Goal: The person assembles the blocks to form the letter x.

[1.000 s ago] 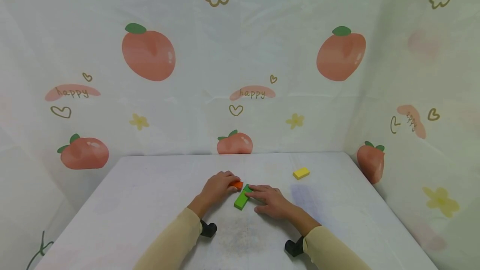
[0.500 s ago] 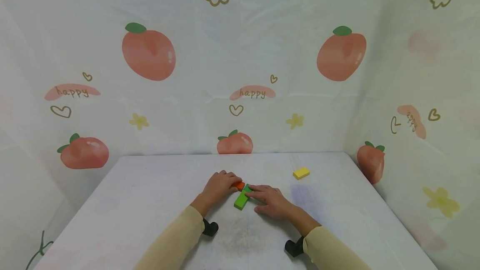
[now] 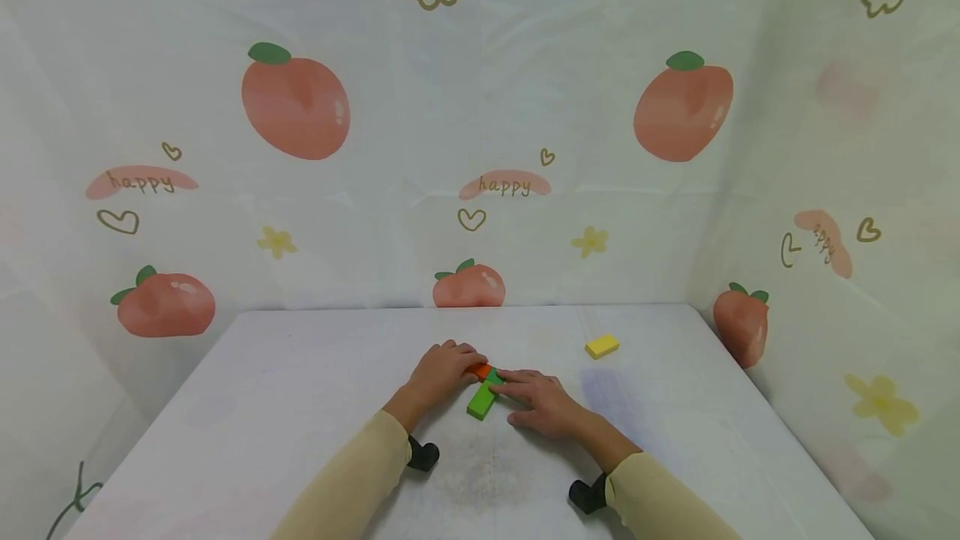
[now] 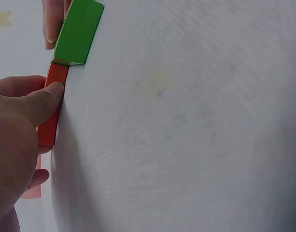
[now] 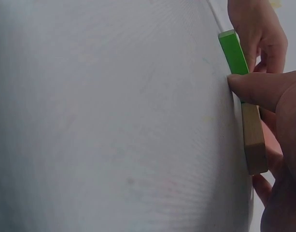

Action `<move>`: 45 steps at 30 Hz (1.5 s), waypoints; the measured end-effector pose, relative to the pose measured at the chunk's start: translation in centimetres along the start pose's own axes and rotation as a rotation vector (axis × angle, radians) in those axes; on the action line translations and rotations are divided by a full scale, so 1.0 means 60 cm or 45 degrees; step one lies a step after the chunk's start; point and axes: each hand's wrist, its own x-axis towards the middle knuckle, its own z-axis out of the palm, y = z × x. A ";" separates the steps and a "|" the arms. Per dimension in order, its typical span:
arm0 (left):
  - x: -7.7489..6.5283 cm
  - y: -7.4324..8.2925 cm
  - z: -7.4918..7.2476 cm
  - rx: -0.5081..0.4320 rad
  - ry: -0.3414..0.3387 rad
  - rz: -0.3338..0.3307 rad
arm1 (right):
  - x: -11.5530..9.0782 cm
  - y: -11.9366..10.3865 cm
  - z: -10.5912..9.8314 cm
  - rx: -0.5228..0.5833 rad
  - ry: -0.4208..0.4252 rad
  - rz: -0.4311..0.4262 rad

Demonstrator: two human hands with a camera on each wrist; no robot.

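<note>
My left hand (image 3: pixel 442 375) pinches an orange block (image 4: pixel 50 121) between thumb and fingers. The orange block's end meets a green block (image 4: pixel 79 34) in the left wrist view. In the head view, a light green block (image 3: pixel 481 402) lies slanted on the table, a second green piece (image 3: pixel 493 375) at its far end. My right hand (image 3: pixel 546 405) lies over these with fingers extended, a fingertip on the light green block and the thumb apart. In the right wrist view, a block with a bare wood face (image 5: pixel 255 137) sits beside the right thumb, partly hidden by it.
A yellow block (image 3: pixel 602 347) lies alone at the back right of the white table (image 3: pixel 675 432). A white cloth (image 3: pixel 570 65) printed with fruit and flowers hangs behind and at the sides. A dark wrist mount (image 3: pixel 588 494) sits at the right sleeve; the left has another.
My left hand has slid the orange block a little to the right until it meets the green piece. The right hand and the yellow block have stayed in place.
</note>
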 end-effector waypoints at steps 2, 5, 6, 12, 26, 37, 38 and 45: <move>0.000 0.001 -0.001 -0.002 0.000 0.003 | 0.000 0.000 0.000 -0.002 0.000 0.000; -0.001 0.001 -0.001 0.005 -0.003 0.007 | -0.001 0.000 -0.001 -0.001 -0.002 0.001; -0.001 0.001 -0.002 0.006 0.000 0.011 | -0.002 -0.001 -0.001 -0.001 -0.003 0.000; -0.003 0.000 -0.003 -0.040 0.020 0.031 | -0.005 -0.006 -0.005 0.009 -0.003 -0.012; -0.029 0.003 -0.017 -0.170 0.082 -0.020 | 0.001 -0.015 -0.010 -0.062 -0.003 0.007; -0.049 0.023 -0.013 -0.117 0.055 0.075 | -0.001 -0.019 -0.009 -0.118 0.045 -0.059; -0.050 0.024 -0.015 -0.114 0.053 0.077 | 0.000 -0.019 -0.009 -0.120 0.042 -0.057; -0.055 0.027 -0.015 -0.103 0.028 0.078 | 0.002 -0.021 -0.010 -0.134 0.042 -0.038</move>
